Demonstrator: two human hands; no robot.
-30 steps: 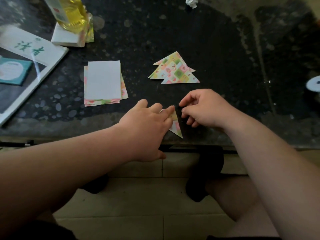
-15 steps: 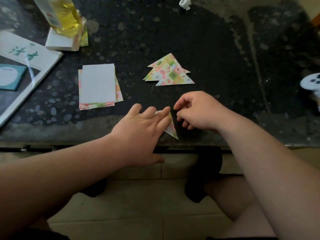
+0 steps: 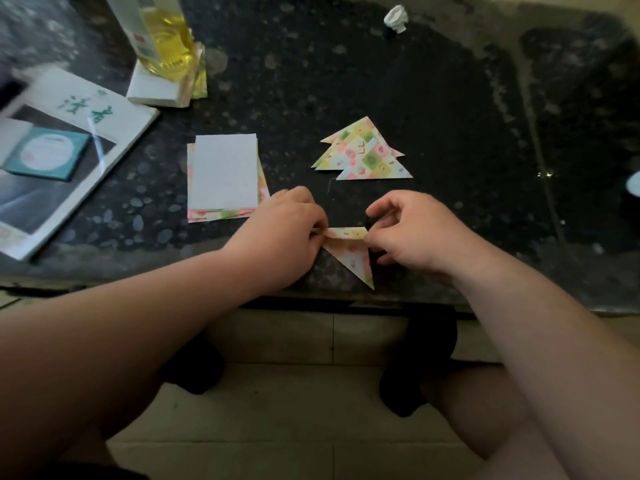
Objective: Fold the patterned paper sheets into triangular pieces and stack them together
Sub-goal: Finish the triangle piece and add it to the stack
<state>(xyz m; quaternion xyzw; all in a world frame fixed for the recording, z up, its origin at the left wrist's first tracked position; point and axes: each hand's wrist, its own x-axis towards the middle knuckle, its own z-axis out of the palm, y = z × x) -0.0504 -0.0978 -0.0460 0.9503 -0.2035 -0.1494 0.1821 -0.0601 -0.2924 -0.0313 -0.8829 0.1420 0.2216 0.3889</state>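
Note:
A partly folded patterned paper piece [image 3: 353, 256] lies near the front edge of the dark stone table [image 3: 346, 81], one point aimed toward me. My left hand [image 3: 280, 233] pinches its left corner. My right hand [image 3: 408, 230] pinches its right corner with thumb and curled fingers. Just beyond the hands lies a stack of finished patterned triangles [image 3: 363, 154], overlapping like a fir tree. To the left sits a pile of unfolded sheets [image 3: 225, 176], white side up, with patterned edges showing underneath.
A bottle of yellow liquid [image 3: 162, 39] stands on a white pad [image 3: 156, 88] at the back left. An open booklet [image 3: 62, 154] with a teal card lies at the far left. A crumpled white paper ball [image 3: 396, 17] is at the back.
My hands have moved apart, uncovering more of the folded piece between them. My left hand now pinches its left corner instead of covering it. The camera shifted slightly.

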